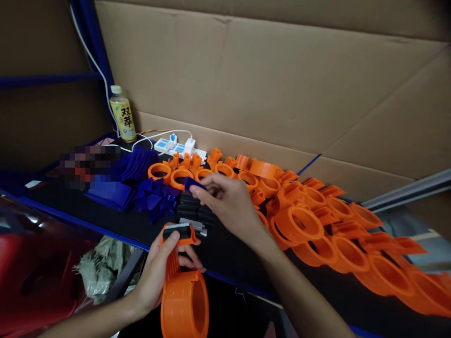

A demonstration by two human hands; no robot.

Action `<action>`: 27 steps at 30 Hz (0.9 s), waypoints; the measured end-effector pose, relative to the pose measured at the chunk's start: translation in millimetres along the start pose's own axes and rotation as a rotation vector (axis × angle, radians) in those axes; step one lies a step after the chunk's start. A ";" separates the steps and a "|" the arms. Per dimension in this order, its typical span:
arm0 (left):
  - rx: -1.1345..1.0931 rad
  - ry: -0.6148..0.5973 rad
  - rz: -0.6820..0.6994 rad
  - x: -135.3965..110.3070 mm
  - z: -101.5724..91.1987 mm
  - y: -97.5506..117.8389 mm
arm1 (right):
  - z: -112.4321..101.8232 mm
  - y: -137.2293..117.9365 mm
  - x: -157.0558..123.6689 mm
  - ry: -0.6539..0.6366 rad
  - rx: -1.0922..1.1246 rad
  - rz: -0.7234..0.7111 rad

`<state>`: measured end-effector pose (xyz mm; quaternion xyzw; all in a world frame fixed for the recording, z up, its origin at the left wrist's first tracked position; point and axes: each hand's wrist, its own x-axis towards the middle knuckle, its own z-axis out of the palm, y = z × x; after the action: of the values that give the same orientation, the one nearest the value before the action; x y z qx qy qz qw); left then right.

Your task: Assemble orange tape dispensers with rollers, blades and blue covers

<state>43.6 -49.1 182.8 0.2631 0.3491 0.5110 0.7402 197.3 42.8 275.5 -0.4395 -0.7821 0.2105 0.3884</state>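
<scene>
An orange tape dispenser (185, 295) is gripped in my left hand (157, 267), its ring hanging down below the fingers. At its upper end sit a black roller (177, 233) and a serrated metal blade (176, 226); my thumb presses on the roller. My right hand (229, 199) pinches a small blue plastic piece (192, 184) above the table, apart from the dispenser. Beneath that hand lies a stack of black rollers (195, 206), with metal blades (199, 227) in front. A pile of blue pieces (155, 195) lies just to the left.
Several orange dispensers (299, 223) stand in rows across the black table (225, 249). Dark blue sheets (111, 192) lie at the left. Behind are a power strip (179, 148) with cables and a drink bottle (123, 115), against a cardboard wall (246, 84). A red stool (31, 277) stands lower left.
</scene>
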 end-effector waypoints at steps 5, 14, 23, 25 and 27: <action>-0.051 -0.016 -0.056 -2.9 6.3 -0.2 | 6.4 -11.4 -79.3 0.198 -0.105 0.010; -0.074 0.050 -0.083 -0.3 11.5 -3.7 | 9.2 3.9 -105.5 -0.053 0.128 0.079; 0.021 -0.116 -0.167 0.9 6.5 -3.3 | -6.1 18.4 -103.2 -0.064 0.179 0.115; 0.030 -0.120 -0.154 0.4 8.0 -3.8 | -7.9 16.5 -104.2 -0.051 0.141 0.081; 0.047 -0.111 -0.149 0.2 10.0 -3.7 | -9.4 15.1 -105.5 -0.051 0.112 0.057</action>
<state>53.6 -50.6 186.2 0.2815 0.3380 0.4311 0.7878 245.6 -39.1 226.5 -0.4337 -0.7659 0.2762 0.3861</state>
